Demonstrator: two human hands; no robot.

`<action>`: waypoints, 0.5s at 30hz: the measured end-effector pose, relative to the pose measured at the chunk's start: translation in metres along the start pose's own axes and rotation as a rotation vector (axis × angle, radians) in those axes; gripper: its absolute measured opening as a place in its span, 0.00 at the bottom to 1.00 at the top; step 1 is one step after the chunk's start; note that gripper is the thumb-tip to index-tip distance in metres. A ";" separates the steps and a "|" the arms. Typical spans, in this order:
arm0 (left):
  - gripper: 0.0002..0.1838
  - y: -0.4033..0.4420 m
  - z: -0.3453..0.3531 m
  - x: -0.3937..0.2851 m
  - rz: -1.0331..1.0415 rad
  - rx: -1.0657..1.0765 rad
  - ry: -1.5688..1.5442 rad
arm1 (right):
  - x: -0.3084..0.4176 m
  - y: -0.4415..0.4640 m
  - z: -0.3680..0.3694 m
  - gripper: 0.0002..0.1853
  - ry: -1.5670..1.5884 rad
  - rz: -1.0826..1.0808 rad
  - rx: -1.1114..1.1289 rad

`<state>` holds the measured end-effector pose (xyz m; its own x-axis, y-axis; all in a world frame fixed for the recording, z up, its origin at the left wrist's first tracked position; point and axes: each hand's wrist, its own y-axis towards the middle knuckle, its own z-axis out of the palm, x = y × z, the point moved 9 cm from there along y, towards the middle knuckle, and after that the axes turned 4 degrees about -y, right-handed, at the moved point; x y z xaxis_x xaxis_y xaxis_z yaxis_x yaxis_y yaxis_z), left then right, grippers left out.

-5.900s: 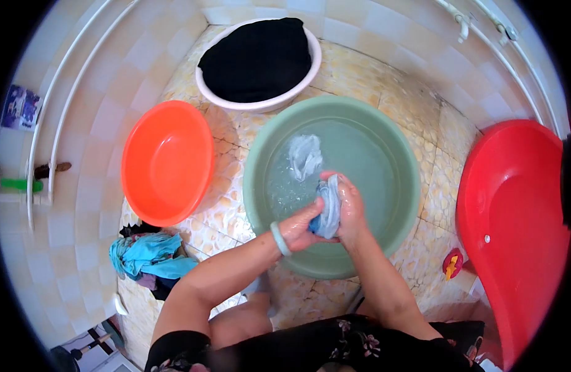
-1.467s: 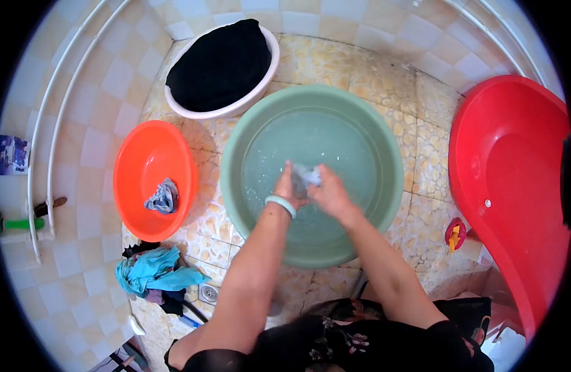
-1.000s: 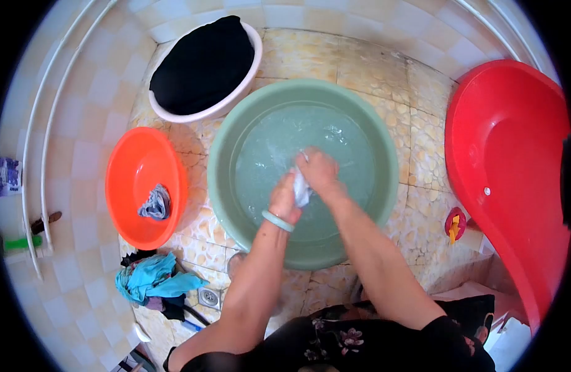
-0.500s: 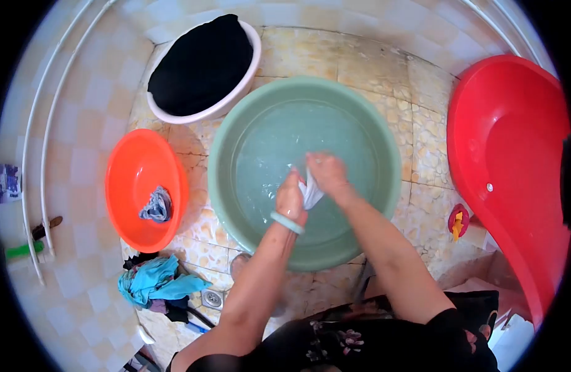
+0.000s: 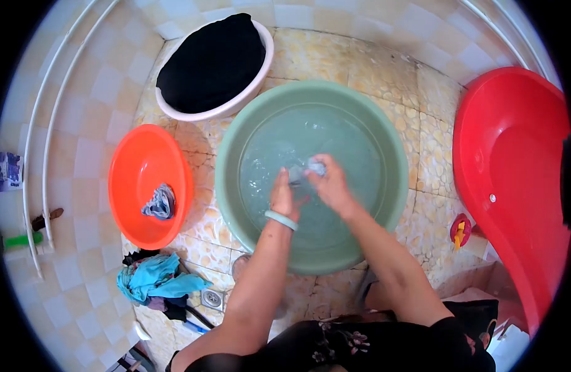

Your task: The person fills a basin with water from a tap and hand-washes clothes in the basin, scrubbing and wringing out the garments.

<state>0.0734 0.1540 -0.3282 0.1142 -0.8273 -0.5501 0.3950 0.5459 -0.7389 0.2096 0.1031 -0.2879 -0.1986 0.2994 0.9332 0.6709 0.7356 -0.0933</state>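
Patterned floor tiles point(image 5: 381, 73), green basin point(image 5: 226, 177): right hand point(image 5: 332, 186) is pinching pale cloth point(image 5: 316, 167), left hand point(image 5: 283, 196) too blurry to tell. I'd rub low over the water point(image 5: 354, 139).

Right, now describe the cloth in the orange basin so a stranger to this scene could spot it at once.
Find the big green basin mid-view; to its left sits a smaller orange basin. Inside, toward its near end, lies one crumpled grey-blue cloth. It is alone there, unlike the turquoise cloth heaped with others on the floor.
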 end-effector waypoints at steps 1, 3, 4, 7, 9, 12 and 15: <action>0.34 0.008 0.005 0.010 -0.088 0.143 -0.145 | 0.036 -0.013 0.008 0.15 0.050 -0.073 0.072; 0.36 0.021 0.013 0.023 -0.264 0.437 -0.430 | 0.082 -0.042 0.026 0.14 0.081 -0.208 0.183; 0.36 -0.011 0.030 -0.004 -0.169 0.377 -0.379 | 0.096 -0.056 0.035 0.10 0.087 -0.242 0.196; 0.33 0.019 0.013 0.014 -0.263 0.757 -0.555 | 0.107 -0.069 0.045 0.09 -0.149 -0.318 0.185; 0.24 0.038 -0.002 0.034 -0.180 0.496 -0.481 | 0.084 -0.051 0.042 0.14 -0.216 -0.326 0.047; 0.16 0.002 0.015 0.023 -0.070 0.107 -0.271 | 0.021 0.002 0.023 0.17 -0.584 -0.159 -0.065; 0.19 -0.004 0.033 0.021 0.000 0.129 -0.133 | -0.001 0.014 -0.001 0.15 -0.431 0.098 -0.036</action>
<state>0.1044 0.1300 -0.3244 0.2307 -0.8420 -0.4877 0.5073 0.5318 -0.6781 0.2194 0.1125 -0.2897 -0.4076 0.5980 0.6901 0.7244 0.6719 -0.1544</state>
